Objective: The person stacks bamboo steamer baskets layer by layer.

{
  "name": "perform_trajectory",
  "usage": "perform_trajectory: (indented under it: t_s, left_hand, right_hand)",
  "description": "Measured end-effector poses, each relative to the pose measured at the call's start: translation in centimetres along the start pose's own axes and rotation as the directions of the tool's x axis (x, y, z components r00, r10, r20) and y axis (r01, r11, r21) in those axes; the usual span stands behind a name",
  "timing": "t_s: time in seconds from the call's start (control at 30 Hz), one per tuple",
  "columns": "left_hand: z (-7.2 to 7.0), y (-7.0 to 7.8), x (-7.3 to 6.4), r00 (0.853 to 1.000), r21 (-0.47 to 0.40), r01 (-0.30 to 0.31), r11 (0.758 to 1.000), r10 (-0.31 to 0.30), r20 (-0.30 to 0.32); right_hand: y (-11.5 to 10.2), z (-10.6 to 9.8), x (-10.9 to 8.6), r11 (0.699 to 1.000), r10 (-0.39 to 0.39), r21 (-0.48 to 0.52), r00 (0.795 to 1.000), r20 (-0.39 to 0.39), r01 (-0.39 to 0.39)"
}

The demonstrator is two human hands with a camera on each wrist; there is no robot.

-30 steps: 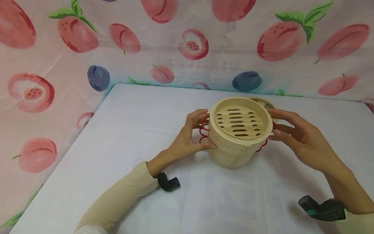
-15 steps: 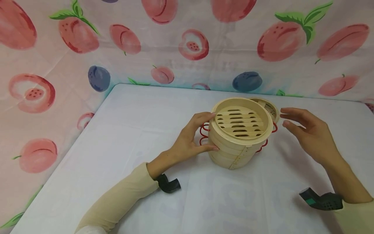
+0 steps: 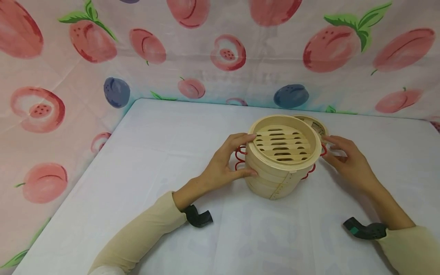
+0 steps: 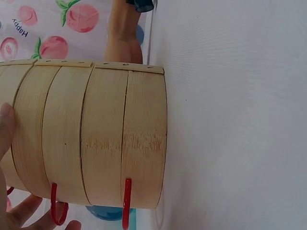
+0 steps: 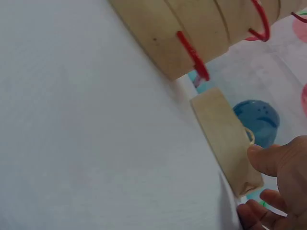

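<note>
A round stack of bamboo steamer baskets [image 3: 269, 177] with red loop handles stands on the table, its slatted top basket uncovered. My left hand [image 3: 220, 162] grips the stack's left side, fingertips over the upper rim and thumb lower on the wall; the left wrist view shows the thumb [image 4: 5, 127] against the bamboo. Behind the stack to the right lies the steamer lid [image 3: 319, 128], partly hidden. My right hand [image 3: 354, 164] is at the lid's right side with fingers bent loosely. In the right wrist view its thumb [image 5: 264, 158] overlaps the lid [image 5: 223, 139] near a small loop.
A white cloth covers the table [image 3: 154, 160]. Behind and to the left hangs a pink fruit-print cloth [image 3: 192, 49], meeting the table's back edge. Dark devices [image 3: 198, 217] are worn at both wrists.
My right hand has let go of the stack's right side, pulled back, then moved in to the lid. The left fingertips have shifted up onto the rim. The stack has stayed in place.
</note>
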State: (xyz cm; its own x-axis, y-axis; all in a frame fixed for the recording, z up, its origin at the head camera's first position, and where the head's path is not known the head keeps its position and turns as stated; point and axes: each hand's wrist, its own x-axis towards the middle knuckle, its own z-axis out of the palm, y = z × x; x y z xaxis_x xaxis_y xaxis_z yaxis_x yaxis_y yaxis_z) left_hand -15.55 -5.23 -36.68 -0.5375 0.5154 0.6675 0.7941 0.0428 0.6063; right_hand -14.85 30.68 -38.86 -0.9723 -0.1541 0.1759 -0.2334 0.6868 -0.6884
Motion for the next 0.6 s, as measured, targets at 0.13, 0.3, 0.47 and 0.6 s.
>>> perform_trajectory:
  t_s: [0.13, 0.3, 0.47, 0.6]
  left_hand:
    - [0.04, -0.04, -0.03, 1.000, -0.006, 0.007, 1.000, -0.007, -0.002]
    - [0.05, 0.02, -0.03, 1.000, -0.009, 0.012, 1.000, -0.012, -0.005]
    - [0.04, 0.11, -0.02, 1.000, -0.007, 0.017, 1.000, -0.017, -0.006]
    - [0.02, 0.16, -0.03, 1.000, -0.008, 0.018, 1.000, -0.018, -0.005]
  right_hand:
    - [0.25, 0.73, -0.05, 0.997, -0.070, -0.019, 0.997, -0.016, 0.070]
    - [0.37, 1.00, -0.16, 0.995, -0.063, -0.078, 0.998, -0.030, 0.061]
    - [0.32, 1.02, -0.11, 0.992, -0.041, -0.117, 0.998, -0.047, 0.036]
    - [0.34, 0.99, -0.20, 0.992, -0.024, -0.127, 0.998, -0.064, 0.015]
